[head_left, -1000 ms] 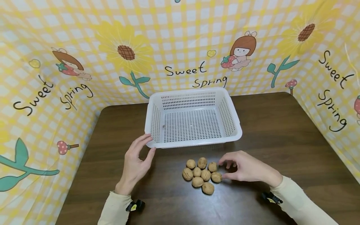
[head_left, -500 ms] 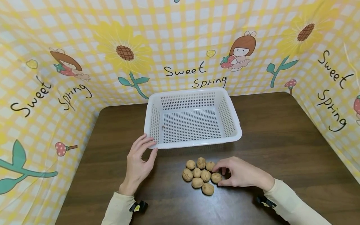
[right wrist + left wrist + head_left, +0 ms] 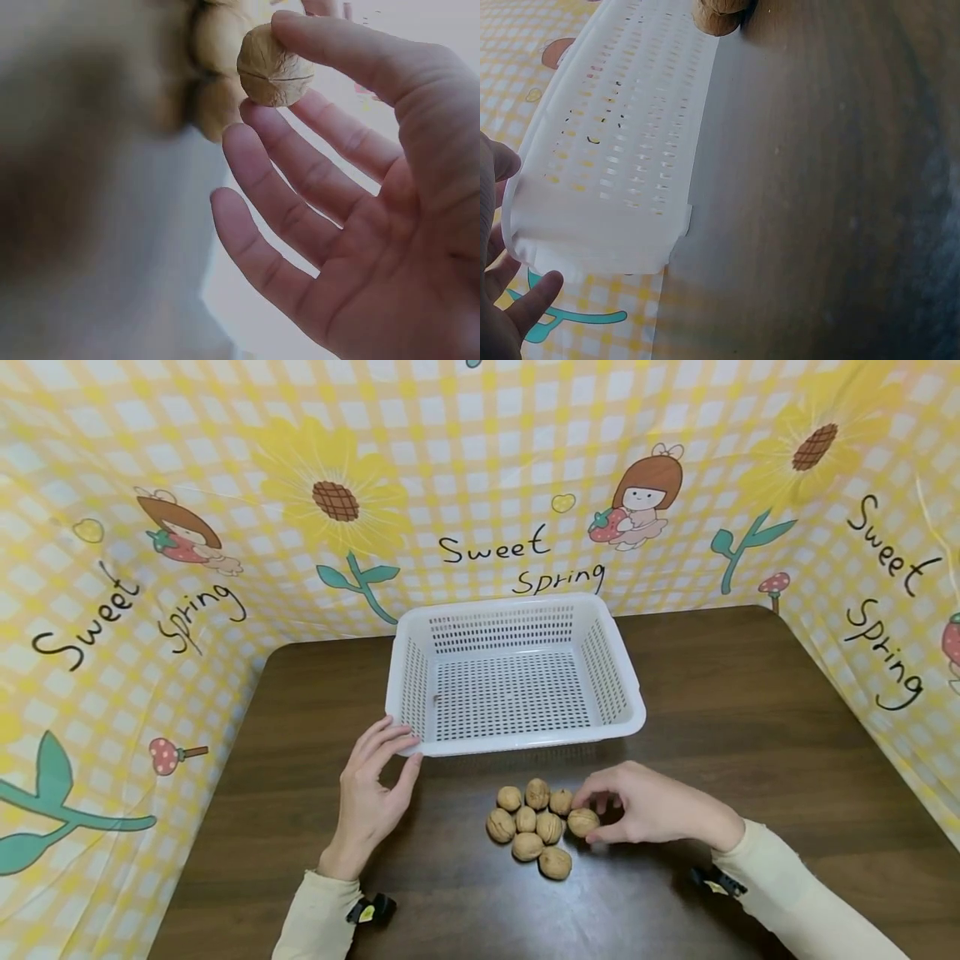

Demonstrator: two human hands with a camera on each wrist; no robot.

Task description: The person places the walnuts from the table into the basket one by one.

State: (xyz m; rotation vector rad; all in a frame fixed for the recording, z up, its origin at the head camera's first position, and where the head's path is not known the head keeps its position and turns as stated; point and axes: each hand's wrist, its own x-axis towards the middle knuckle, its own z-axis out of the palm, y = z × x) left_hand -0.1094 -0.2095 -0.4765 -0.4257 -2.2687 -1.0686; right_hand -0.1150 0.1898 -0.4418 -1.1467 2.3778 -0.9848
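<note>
My right hand (image 3: pixel 652 806) pinches a walnut (image 3: pixel 582 822) between thumb and fingers at the right side of the walnut group. In the right wrist view the same walnut (image 3: pixel 274 71) shows its seam, with the thumb on top and fingertips beneath; the ring and little fingers extend loosely. Several other walnuts (image 3: pixel 527 847) lie close together on the table, left of this hand. My left hand (image 3: pixel 372 797) holds the near left corner of a white plastic basket (image 3: pixel 517 742), fingers over the rim and thumb at the front. Slotted walls and floor show inside the basket, with no walnuts in it.
The dark wooden table (image 3: pixel 720 710) carries the basket at the back and the walnuts in front of it. A yellow checked cloth (image 3: pixel 465 468) hangs behind and along both sides. A black wrist camera (image 3: pixel 371 910) sits at the left sleeve.
My right hand closed in on the rightmost walnut, took it between thumb and fingers, and shifted it slightly away from me. The left fingers reached a little farther over the basket's rim.
</note>
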